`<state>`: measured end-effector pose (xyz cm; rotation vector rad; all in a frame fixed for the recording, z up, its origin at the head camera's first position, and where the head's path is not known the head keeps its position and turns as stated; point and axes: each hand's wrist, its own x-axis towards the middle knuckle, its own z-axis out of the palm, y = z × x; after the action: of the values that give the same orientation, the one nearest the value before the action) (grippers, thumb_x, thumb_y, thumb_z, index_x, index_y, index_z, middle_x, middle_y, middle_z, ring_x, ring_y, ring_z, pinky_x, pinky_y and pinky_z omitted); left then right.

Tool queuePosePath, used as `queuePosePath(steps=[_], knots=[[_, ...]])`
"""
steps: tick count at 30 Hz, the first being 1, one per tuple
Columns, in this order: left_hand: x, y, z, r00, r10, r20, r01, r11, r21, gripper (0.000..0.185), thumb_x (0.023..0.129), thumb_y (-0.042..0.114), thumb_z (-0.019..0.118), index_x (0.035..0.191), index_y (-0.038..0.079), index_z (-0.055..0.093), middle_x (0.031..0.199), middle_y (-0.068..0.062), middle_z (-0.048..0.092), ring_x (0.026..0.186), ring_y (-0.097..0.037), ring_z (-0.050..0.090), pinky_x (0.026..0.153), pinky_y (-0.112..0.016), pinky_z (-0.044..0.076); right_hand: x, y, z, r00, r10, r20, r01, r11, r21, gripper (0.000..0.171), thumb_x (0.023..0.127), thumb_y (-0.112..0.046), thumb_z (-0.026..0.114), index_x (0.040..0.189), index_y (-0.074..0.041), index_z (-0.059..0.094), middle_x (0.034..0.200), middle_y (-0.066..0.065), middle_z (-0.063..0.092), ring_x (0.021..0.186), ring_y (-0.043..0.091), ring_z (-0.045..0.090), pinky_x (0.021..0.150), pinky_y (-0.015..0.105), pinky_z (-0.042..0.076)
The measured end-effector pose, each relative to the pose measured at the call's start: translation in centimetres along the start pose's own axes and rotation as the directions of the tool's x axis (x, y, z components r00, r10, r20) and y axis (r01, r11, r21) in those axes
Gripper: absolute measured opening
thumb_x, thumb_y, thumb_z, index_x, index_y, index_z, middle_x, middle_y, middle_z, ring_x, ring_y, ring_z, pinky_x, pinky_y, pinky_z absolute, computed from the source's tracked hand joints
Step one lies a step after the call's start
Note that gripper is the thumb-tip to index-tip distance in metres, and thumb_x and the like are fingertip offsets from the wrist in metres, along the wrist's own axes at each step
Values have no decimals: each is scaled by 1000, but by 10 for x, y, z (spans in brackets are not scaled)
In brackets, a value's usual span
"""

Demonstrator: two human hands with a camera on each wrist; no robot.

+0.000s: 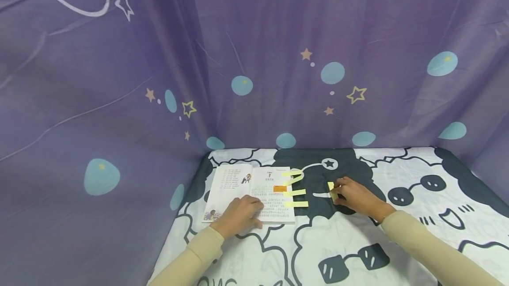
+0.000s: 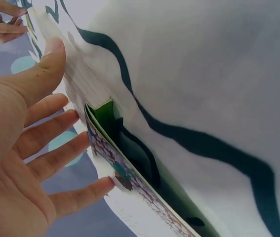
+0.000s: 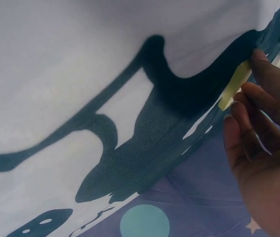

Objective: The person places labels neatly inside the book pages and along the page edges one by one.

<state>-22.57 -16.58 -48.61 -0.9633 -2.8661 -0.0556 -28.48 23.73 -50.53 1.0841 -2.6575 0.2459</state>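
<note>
An open book [image 1: 238, 184] lies flat at the table's left. My left hand [image 1: 243, 214] rests open on its lower right page. In the left wrist view this left hand [image 2: 56, 128] has straight fingers on the book [image 2: 125, 182], and its thumb [image 2: 51, 54] lies along the page edges. Several yellow sticky tabs [image 1: 295, 192] stick out from the book's right edge. An orange note [image 1: 280, 188] sits on the page. To the right of the book, my right hand [image 1: 345, 193] pinches a yellow sticky strip [image 1: 331, 187] [image 3: 232, 85] between thumb [image 3: 262, 61] and fingers.
The table is covered by a white cloth with black cartoon shapes [image 1: 397, 215]. Purple fabric walls with stars and blue dots [image 1: 278, 65] close in the left side and the back. The book lies close to the left wall.
</note>
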Motion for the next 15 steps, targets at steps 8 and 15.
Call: queuePosePath(steps=[8, 15], knots=[[0, -2, -6, 1000, 11, 18, -10, 999, -30, 48, 84, 43, 81, 120, 13, 75, 122, -2, 72, 114, -20, 66, 93, -39, 57, 1, 1, 0, 1000, 12, 6, -12, 1000, 1, 28, 75, -15, 92, 98, -2, 81, 93, 1, 64, 87, 18, 59, 74, 34, 58], [-2, -4, -4, 999, 12, 35, -11, 1000, -25, 44, 92, 42, 77, 124, 12, 74, 126, -2, 71, 119, -20, 65, 99, -40, 55, 0, 2, 2, 1000, 0, -5, 0, 1000, 5, 28, 75, -14, 93, 97, -1, 81, 92, 1, 63, 86, 17, 58, 72, 33, 58]])
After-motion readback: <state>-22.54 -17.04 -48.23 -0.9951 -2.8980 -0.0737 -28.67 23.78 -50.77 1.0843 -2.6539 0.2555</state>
